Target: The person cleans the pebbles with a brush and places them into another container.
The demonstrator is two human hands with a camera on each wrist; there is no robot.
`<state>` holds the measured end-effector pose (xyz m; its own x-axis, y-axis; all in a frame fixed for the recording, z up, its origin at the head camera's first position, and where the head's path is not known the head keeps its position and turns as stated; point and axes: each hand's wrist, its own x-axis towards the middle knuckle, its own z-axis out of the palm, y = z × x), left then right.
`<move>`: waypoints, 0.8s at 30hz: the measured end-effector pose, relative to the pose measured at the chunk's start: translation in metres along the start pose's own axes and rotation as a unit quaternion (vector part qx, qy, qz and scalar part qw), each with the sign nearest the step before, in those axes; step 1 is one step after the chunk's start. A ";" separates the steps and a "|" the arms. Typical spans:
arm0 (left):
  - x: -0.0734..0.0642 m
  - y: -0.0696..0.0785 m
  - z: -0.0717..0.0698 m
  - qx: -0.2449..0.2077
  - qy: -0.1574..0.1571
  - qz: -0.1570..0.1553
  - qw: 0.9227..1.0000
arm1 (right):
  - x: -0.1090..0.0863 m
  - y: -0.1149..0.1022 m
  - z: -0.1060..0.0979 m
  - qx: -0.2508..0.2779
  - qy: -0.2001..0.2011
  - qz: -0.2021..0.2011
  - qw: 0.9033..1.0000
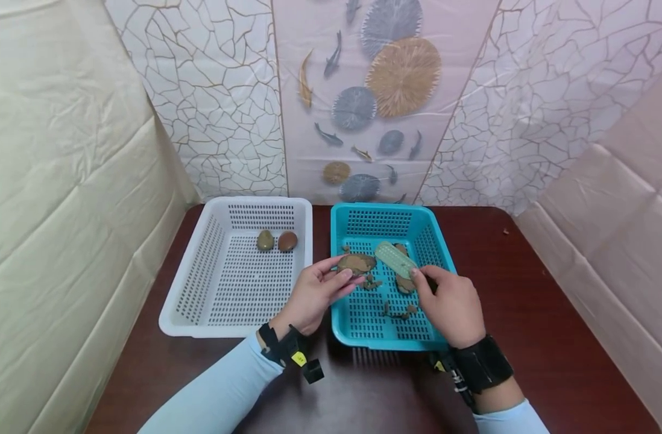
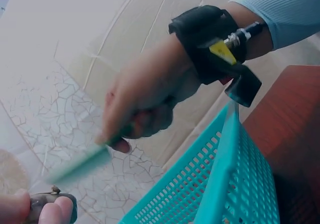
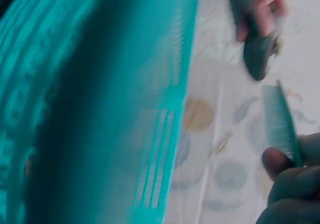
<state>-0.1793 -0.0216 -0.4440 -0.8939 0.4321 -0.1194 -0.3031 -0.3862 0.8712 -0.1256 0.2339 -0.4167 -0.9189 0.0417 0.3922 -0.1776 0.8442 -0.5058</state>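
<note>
My left hand [image 1: 311,296] holds a smooth dark stone [image 1: 357,263] caked with brown mud on its upper face, over the left part of the turquoise basket [image 1: 337,322]. Between the thumb and curled fingers of my right hand [image 1: 453,307] is a green scrub brush [image 1: 394,258], its pale bristles [image 3: 276,116] showing in the right wrist view. The brush points toward the stone, with a small gap between them. The left wrist view shows the brush [image 2: 80,165] blurred, close by the muddy stone [image 2: 42,204]. Under the brush, another muddy stone [image 1: 404,284] lies in the basket.
Mud crumbs [image 1: 401,312] are scattered over the turquoise basket's floor. To the left stands a white basket [image 1: 173,328] holding a greenish stone [image 1: 264,240] and a reddish-brown stone [image 1: 287,241]. Both baskets rest on a dark red table [image 1: 526,313] closed in by cloth-covered walls.
</note>
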 end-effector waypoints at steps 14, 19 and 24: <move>0.002 -0.002 0.001 0.023 0.001 0.001 1.000 | -0.003 -0.005 0.000 0.036 -0.032 -0.018 0.999; 0.002 -0.002 0.001 0.029 -0.007 0.003 1.000 | -0.001 -0.003 -0.001 -0.018 -0.016 -0.002 1.000; 0.001 -0.002 0.001 0.033 -0.008 0.003 0.999 | -0.001 -0.005 -0.004 0.018 -0.015 -0.016 1.000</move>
<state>-0.1790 -0.0196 -0.4456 -0.8899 0.4434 -0.1072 -0.2751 -0.3342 0.9015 -0.1222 0.2315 -0.4119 -0.9227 -0.0014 0.3856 -0.2190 0.8249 -0.5211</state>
